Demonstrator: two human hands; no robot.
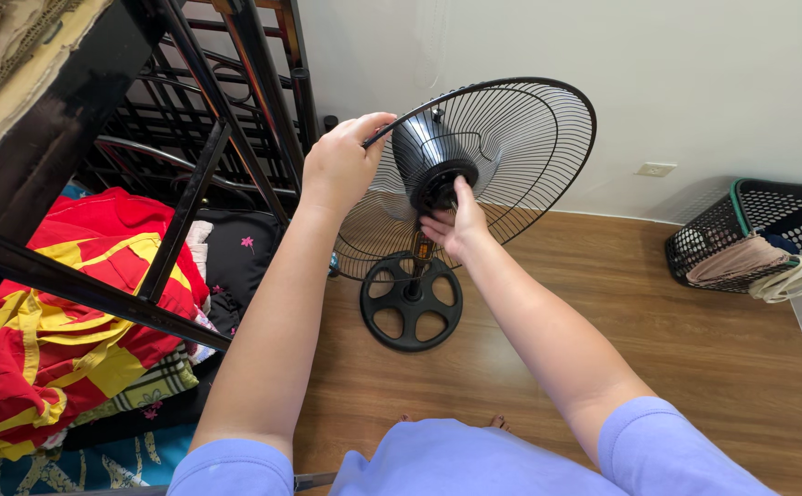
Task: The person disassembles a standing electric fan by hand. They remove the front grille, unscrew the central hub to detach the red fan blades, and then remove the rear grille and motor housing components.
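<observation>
— Fingers first, from the head view: our left hand [338, 165] has its fingers curled tight around the upper left edge of the fan's black wire guard [548, 138].

— And our right hand [454, 220] sits at the hub of the fan [437, 161], fingers narrow and pinched on the black round nut [447, 184] at the centre of the grey blades.

— We see the fan standing on its black round base [411, 304] on the wooden floor [695, 349], head tilted up toward us, close to the white wall behind it.

— Left of the fan, just beside it, is the black metal bed frame [180, 220], with a red and yellow cloth [61, 321] bundled beneath.

— Well to the right of the fan, against the wall, a black mesh basket [768, 211] lies tipped, with beige cloth [740, 260] spilling out.

— Below the fan, nearest us, are our lilac-clad knees [474, 459].
</observation>
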